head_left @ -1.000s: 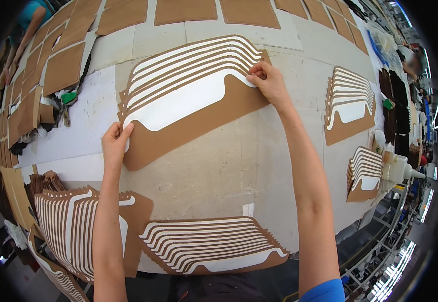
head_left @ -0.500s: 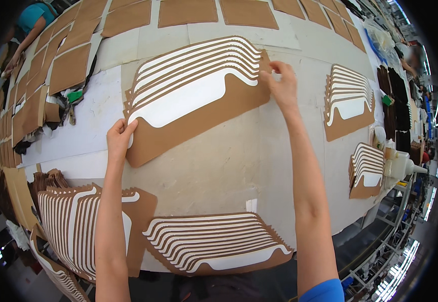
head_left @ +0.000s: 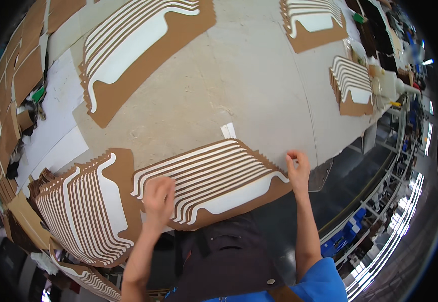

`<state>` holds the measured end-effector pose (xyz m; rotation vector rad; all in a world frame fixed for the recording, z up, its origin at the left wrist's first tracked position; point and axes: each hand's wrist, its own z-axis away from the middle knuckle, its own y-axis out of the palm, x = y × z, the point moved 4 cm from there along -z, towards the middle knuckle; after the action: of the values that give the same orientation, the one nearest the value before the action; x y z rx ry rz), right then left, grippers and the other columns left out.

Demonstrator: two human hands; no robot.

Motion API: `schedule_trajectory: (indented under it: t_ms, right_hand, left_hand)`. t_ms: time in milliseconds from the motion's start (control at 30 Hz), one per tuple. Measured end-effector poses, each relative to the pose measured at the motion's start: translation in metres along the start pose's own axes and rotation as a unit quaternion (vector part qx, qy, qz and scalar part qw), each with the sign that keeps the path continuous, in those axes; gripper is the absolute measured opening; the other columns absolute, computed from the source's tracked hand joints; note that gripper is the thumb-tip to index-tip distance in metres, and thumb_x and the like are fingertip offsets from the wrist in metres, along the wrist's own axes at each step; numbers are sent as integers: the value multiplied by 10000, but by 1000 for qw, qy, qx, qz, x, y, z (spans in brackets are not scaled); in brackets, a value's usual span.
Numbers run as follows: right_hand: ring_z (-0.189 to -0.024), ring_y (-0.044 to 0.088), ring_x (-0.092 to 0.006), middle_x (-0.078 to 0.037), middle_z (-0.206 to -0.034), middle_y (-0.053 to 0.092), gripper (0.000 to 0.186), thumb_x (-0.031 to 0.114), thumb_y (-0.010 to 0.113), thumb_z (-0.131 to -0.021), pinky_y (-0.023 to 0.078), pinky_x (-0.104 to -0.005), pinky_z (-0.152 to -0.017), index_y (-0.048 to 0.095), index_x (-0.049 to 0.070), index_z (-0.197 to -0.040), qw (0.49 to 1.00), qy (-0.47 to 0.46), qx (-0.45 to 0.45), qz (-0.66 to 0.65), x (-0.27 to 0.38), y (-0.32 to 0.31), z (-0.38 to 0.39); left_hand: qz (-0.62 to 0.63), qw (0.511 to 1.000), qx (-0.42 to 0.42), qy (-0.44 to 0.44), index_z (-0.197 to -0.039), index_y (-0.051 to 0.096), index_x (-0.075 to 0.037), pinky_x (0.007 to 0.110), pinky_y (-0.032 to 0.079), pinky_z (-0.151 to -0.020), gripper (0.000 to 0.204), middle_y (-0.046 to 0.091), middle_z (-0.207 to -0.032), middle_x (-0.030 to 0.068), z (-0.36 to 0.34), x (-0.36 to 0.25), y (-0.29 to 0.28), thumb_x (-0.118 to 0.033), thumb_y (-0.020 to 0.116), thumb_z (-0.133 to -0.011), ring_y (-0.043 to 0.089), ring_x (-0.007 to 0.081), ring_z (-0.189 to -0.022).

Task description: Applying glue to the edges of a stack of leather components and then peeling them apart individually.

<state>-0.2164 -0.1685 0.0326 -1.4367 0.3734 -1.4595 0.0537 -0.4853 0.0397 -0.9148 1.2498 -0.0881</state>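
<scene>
In front of me lies a fanned stack of brown panels point(head_left: 274, 190) with white curved-edge strips, its layers stepped like stairs. My left hand point(head_left: 159, 199) is over the left end of this stack, its fingers curled and smeared by motion. At the stack's right corner is my right hand point(head_left: 298, 168), thumb and forefinger bent and slightly apart, with nothing visible between them. Farther off at the upper left lies another fanned stack of brown and white panels point(head_left: 123, 95), with neither hand on it.
Left of the front stack is a larger fanned pile of similar panels point(head_left: 128, 186). Two smaller stacks, one farther back point(head_left: 319, 38) and one nearer point(head_left: 355, 100), lie at right beside a whitish squeeze bottle point(head_left: 389, 84). A white tab point(head_left: 228, 131) sits on the table point(head_left: 239, 90).
Both hands have let go of the far panel stack and moved back toward me, to the front stack. My view has tilted down and turned, so the far stack now sits higher and left.
</scene>
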Motion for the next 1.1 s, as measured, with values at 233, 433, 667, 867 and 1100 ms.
schedule_trajectory:
  t_ms: [233,433,667,867,1100]
  right_hand:
    - [-902,560,-304,-116,-963,587,292,60,725,-744,426,-419,-838,616,36,-1013,997,31,-13,71,-39,1,73]
    - [-920,545,-300,-88,-952,581,326,96,752,-712,402,-428,-824,587,70,-992,991,-30,-33,124,-37,-1,86]
    - [-908,560,-272,-80,-861,586,331,116,759,-720,415,-427,-824,600,57,-1005,995,74,-25,69,-72,-9,101]
    - [-835,590,-267,-84,-904,626,166,59,723,-766,456,-356,-699,648,32,-912,999,-9,17,25,-11,-56,133]
    - [-742,660,-245,-78,-995,714,179,-1,695,-713,499,-330,-638,657,38,-883,970,-173,173,5,165,-147,167]
  left_hand:
    - [42,990,133,7,-1127,632,-6,414,490,-856,349,615,-1106,153,84,-57,56,-28,740,-795,591,337,-1015]
    - [-55,985,159,40,-1244,578,-17,428,422,-861,498,548,-1163,133,91,-54,75,-135,754,-794,523,329,-1055]
    - [-80,984,156,43,-1216,581,-29,429,403,-857,480,558,-1145,153,91,-59,81,-147,762,-787,523,331,-1028]
    - [-87,982,166,14,-1263,560,-39,435,400,-898,540,526,-1228,154,93,-58,85,-151,774,-780,507,334,-1090]
    - [-7,985,141,95,-1332,524,-48,426,414,-950,618,580,-1208,110,66,-73,65,-105,769,-768,543,323,-1077]
